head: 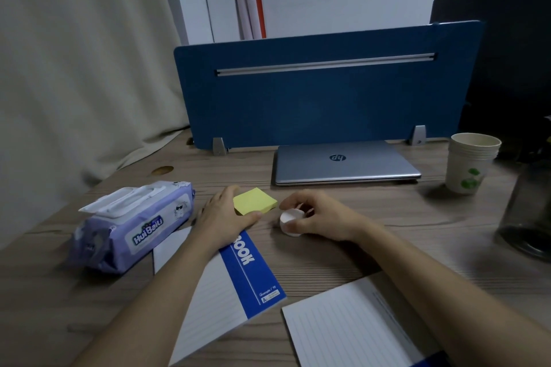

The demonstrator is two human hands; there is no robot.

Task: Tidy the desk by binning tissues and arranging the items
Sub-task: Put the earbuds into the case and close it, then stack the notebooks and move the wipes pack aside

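Note:
A yellow sticky-note pad [255, 200] lies on the wooden desk [372, 226] in front of me. My left hand [222, 216] clasps its left side, fingers behind it and thumb at its front edge. Just to the right, my right hand [313, 217] is curled around a small white round roll, like tape [288, 221], that rests on the desk. Under my left wrist lies a lined notebook with a blue cover strip [238, 283]. A second lined pad [354, 325] lies under my right forearm. No loose tissue is in view.
A purple wet-wipe pack [134, 223] with its lid flap open lies at the left. A shut silver laptop [343, 164] sits before the blue divider panel [328, 92]. Stacked paper cups [469, 162] stand at the right, and a dark glass vessel [527, 217] stands nearer the right edge.

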